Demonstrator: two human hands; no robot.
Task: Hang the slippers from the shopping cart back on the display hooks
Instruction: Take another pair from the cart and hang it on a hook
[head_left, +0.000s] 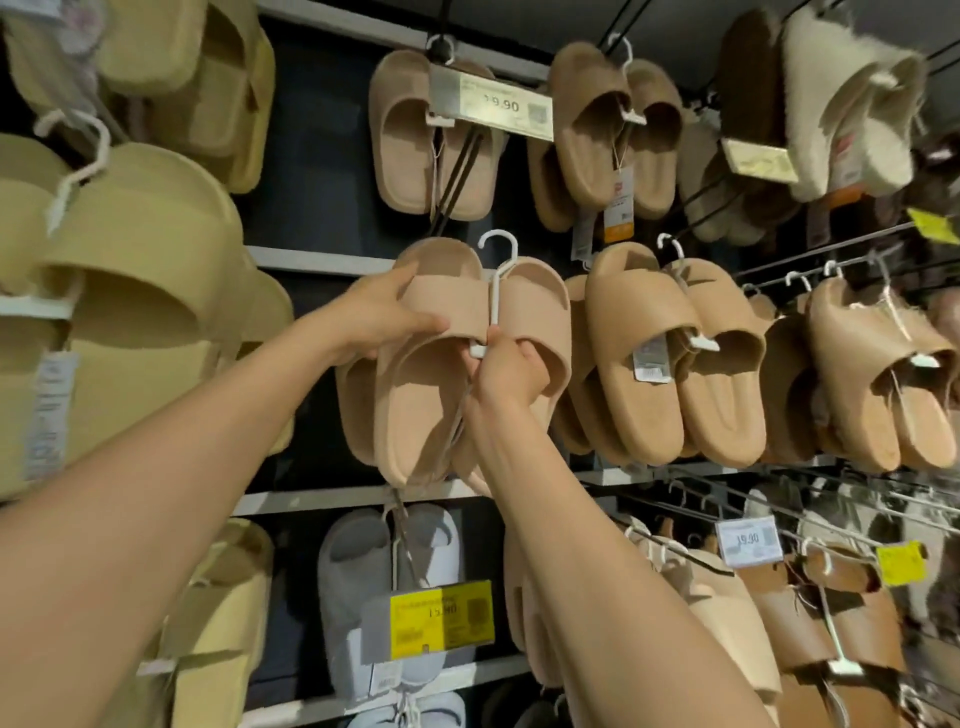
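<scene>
1. A pair of pale pink slide slippers (441, 364), smooth, thick-soled and wide-strapped, is held up before the wall display, joined by a white plastic hanger (497, 291) with its hook on top.
2. The left hand (379, 317) grips the left slipper's strap.
3. The right hand (506, 371) pinches the hanger's lower end.
4. Tan slippers (670, 353) hang just beside, to the right.

The yellow price tag (441, 618) is blurred (small print unreadable), and yellow slippers (130, 291) run off-frame.
</scene>
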